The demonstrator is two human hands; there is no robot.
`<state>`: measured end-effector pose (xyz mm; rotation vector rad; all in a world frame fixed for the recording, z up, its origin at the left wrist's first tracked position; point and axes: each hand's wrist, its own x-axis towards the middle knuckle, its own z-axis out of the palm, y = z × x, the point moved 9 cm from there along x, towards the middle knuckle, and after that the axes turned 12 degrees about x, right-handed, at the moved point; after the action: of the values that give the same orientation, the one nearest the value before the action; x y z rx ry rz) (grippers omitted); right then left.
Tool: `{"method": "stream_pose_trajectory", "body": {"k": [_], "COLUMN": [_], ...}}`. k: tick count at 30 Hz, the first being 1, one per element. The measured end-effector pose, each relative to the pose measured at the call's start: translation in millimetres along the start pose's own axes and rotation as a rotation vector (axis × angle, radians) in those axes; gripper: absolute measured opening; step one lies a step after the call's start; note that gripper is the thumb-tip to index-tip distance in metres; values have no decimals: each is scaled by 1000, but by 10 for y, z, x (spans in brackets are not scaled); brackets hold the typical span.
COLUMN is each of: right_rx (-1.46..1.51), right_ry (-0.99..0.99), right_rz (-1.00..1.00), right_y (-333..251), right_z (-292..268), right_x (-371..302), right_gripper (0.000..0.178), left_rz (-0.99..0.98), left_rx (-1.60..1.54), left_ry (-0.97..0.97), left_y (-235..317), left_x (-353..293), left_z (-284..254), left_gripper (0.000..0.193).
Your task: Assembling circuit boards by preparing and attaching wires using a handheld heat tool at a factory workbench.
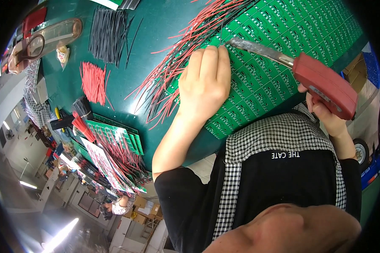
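Note:
A large panel of green circuit boards point(257, 92) lies on the green tabletop before me. My right hand point(325, 116) is closed around the handle of a red soldering gun point(325, 84), whose metal barrel points left across the panel. Its tip ends right beside the fingertips of my left hand point(207, 78). That hand rests on the panel with its fingers bent and pressed together; a thin dark wire shows at the fingertips, though the grip itself is mostly hidden. Red and black wires point(169, 80) fan out along the panel's left edge, partly under my left hand.
On the green table point(152, 31) lie a bundle of black wires point(107, 36) and a smaller bundle of red wires point(93, 82). Wired green boards point(114, 135) are stacked at the table's left edge. A small wrapped packet point(63, 55) sits farther left. Another person point(120, 205) is in the background.

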<state>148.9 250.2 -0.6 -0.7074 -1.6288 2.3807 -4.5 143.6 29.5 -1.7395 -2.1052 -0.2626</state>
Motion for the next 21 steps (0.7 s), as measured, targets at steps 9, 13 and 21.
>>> {"method": "stream_pose_trajectory", "body": {"k": [9,13,21], "right_rx": [65,30,32], "right_ry": [89,63,82], "right_rz": [-68,-90,-100], "right_y": [-88,-92,-71], "right_z": [-76,-81,-65], "right_x": [-13,-24,-15], "right_gripper": [49,51,52], "left_rz": [-5,-24,-195], "left_rx": [6,0,-194], "left_ry": [-34,-45,-22], "left_y": [-3,-12,-254], "left_x": [-5,-9,-88], "left_z": [1,10,-102], "left_gripper": [24,26,20]}}
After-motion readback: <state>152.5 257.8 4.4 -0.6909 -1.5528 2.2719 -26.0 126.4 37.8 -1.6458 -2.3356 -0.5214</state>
